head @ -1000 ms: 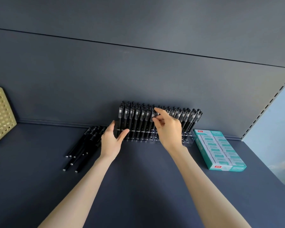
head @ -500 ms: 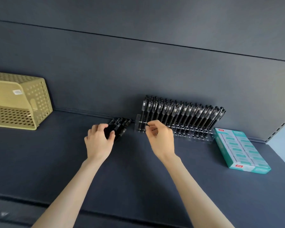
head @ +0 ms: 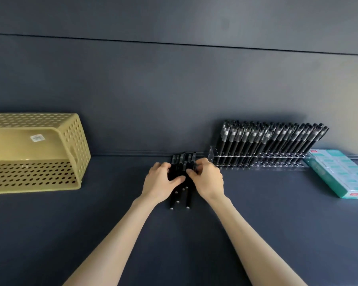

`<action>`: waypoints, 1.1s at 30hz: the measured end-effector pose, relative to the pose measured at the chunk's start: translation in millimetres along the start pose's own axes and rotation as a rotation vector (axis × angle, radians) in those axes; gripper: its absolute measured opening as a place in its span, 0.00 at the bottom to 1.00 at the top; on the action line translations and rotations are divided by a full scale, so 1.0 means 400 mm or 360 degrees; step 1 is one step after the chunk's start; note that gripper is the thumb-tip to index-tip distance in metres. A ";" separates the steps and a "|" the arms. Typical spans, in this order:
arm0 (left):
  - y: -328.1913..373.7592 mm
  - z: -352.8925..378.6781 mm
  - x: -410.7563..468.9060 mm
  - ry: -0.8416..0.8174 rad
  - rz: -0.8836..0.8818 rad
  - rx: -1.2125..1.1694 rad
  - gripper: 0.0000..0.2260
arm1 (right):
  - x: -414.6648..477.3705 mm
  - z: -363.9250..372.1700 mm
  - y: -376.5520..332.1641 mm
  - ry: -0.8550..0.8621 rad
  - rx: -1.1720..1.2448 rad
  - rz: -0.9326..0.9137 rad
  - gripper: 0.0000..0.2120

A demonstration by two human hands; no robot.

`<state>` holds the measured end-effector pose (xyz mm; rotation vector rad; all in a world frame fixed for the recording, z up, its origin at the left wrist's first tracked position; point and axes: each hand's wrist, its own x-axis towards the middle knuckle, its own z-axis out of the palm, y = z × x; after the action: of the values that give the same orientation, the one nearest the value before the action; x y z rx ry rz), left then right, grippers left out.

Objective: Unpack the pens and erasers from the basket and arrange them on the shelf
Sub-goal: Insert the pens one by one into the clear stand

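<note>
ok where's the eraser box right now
In the head view the eraser box lies flat at the far right of the shelf, just right of the clear pen rack, apart from the loose pens in the left hand and right hand.

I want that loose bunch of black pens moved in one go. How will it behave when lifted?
The pens are slim, round and unbound, so they will probably roll or fan apart if pushed. They look stiff and light. The left hand and right hand hold them from both sides, which likely keeps the bunch together.
</note>
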<state>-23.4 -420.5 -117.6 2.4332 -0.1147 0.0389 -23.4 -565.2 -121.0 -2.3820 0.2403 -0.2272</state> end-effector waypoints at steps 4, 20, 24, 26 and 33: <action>-0.014 -0.028 0.042 -0.0243 -0.0142 -0.0178 0.29 | 0.008 0.011 -0.013 -0.0005 0.0008 0.0150 0.22; -0.007 -0.026 0.065 -0.0169 -0.0146 0.0014 0.12 | 0.001 0.021 -0.017 0.0135 0.0188 0.0244 0.16; -0.033 -0.032 0.057 -0.0207 -0.0013 -0.0059 0.11 | 0.008 0.016 -0.018 0.0097 0.0216 0.0281 0.17; -0.040 -0.033 0.054 -0.0212 0.0019 -0.0086 0.10 | 0.011 0.017 -0.021 0.0082 0.0197 0.0296 0.17; -0.041 -0.021 0.024 -0.0130 0.0090 -0.0353 0.06 | 0.010 0.028 -0.040 0.0091 0.0122 0.0326 0.16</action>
<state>-12.3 -403.2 -121.2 2.2099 -0.2129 -0.0457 -15.2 -547.4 -118.0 -2.2578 0.4904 -0.2042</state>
